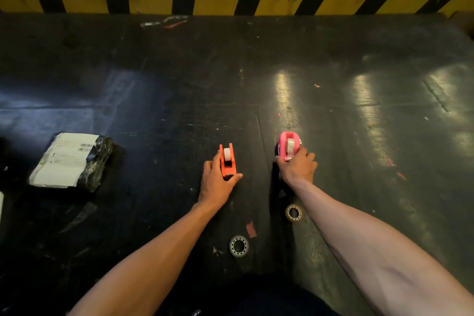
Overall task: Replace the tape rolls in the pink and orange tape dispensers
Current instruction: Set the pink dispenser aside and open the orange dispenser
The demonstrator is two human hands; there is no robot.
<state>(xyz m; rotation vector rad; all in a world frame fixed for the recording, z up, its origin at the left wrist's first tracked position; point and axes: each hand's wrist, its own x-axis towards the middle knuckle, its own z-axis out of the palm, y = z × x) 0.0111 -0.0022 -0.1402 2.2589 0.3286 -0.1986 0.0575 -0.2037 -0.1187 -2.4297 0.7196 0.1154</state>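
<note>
Tape dispensers, orange (227,161) and pink (287,146), both sit on the dark table (179,79) holding rolls. My left hand (215,179) clasps the orange one, my right hand (297,165) the pink. Two spent-looking rolls (one (238,246), another (293,212)) lie nearer me, so I judge the swap nearly finished.

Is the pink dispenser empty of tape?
No, a roll sits inside the pink dispenser, which the right hand grips.

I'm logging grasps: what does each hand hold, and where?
Left hand grips the orange dispenser by its near end; right hand grips the pink dispenser likewise.
</note>
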